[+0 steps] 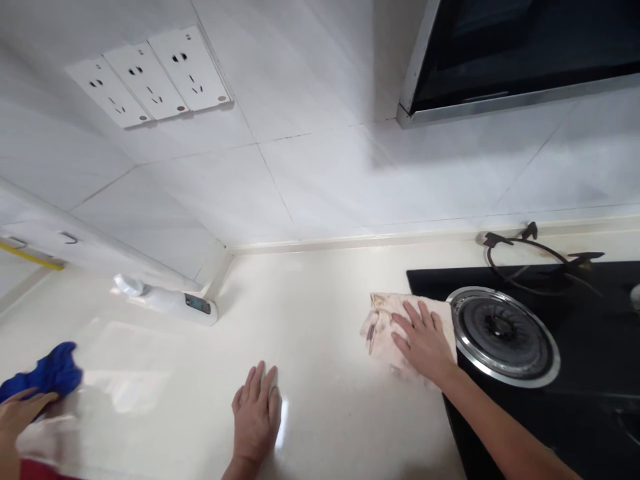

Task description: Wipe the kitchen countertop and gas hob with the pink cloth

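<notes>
My right hand [425, 339] lies flat with fingers spread on a pale pink cloth [383, 333], pressing it against the counter beside the cooktop. The cloth is partly crumpled at its left side, and its right edge reaches the black glass. My left hand [256, 408] rests on the bare white countertop [320, 400], fingers stretched out and holding nothing. At the far left, another person's hand [20, 410] touches a bunched blue cloth [50, 373].
The black cooktop [575, 427] has a round metal-rimmed burner [505, 337]. A loose pan support [530, 263] stands at its back edge. A white bottle-shaped item [170, 303] lies near the wall corner. Wall sockets [150, 77] and a dark range hood [525, 53] are above.
</notes>
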### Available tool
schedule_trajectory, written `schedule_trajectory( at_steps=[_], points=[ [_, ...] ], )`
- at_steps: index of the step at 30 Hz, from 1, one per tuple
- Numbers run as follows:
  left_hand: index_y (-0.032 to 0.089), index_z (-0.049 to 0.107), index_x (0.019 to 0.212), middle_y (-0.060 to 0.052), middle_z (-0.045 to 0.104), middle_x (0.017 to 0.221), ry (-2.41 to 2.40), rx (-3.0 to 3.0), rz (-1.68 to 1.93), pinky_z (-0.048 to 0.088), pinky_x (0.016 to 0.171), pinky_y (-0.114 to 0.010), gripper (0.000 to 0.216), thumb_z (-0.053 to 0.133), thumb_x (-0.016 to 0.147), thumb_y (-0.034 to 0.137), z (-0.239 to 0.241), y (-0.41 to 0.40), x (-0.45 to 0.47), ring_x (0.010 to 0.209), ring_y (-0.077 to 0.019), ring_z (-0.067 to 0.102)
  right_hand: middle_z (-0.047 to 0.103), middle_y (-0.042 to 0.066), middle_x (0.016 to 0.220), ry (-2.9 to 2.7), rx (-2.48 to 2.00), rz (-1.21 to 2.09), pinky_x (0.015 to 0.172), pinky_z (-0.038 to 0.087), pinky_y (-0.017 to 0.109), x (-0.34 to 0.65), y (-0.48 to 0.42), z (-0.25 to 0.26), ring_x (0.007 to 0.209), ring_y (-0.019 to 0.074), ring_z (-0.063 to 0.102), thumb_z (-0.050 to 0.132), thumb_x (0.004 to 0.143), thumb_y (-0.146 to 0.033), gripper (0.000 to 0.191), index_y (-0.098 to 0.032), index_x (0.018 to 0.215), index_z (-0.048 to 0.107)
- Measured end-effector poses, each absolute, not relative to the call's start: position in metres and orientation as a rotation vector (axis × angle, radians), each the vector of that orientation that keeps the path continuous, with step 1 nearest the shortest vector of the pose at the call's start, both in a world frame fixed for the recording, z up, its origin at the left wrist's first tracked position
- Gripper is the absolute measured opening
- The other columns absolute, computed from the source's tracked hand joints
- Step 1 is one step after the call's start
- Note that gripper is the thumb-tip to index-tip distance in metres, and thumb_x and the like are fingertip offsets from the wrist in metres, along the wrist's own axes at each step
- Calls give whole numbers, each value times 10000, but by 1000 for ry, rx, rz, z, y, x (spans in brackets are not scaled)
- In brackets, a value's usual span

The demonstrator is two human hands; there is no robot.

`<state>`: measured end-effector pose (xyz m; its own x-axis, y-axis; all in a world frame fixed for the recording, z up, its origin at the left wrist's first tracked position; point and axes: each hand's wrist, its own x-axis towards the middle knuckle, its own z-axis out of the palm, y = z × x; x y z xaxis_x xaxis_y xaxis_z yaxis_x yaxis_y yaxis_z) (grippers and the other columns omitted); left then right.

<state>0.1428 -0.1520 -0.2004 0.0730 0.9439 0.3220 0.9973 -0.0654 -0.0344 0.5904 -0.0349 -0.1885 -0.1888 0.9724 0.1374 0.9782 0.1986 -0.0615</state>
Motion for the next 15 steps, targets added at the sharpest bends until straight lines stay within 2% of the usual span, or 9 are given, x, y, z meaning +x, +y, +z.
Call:
schedule_trajectory(
  at_steps=[5, 9, 15],
  points=[
    [248, 611, 1415, -117, 551, 1566, -1953, -2106, -299, 356, 1113, -462, 443, 429, 1012, 284, -202, -152, 142, 1459, -283, 488, 323, 84, 1702, -2281, -2060, 99, 1254, 201, 587, 591, 45, -182, 1584, 381, 192, 303, 1053, -473, 554, -279, 1525, 519],
    [255, 614, 1415, -107, 549, 1570, -1956, -2102, -298, 361, 1112, -463, 447, 422, 1013, 293, -201, -153, 142, 1462, -281, 483, 325, 53, 1704, -2230, -2119, 110, 1237, 220, 618, 591, 94, -180, 1581, 388, 197, 278, 1048, -464, 572, -274, 1544, 491],
    [270, 611, 1422, -96, 551, 1569, -1968, -2093, -295, 366, 1107, -459, 447, 427, 1016, 301, -204, -153, 141, 1457, -278, 486, 410, 35, 1662, -2241, -2078, 35, 1227, 233, 611, 593, 75, -186, 1578, 362, 210, 259, 1048, -420, 556, -274, 1505, 539]
  ],
)
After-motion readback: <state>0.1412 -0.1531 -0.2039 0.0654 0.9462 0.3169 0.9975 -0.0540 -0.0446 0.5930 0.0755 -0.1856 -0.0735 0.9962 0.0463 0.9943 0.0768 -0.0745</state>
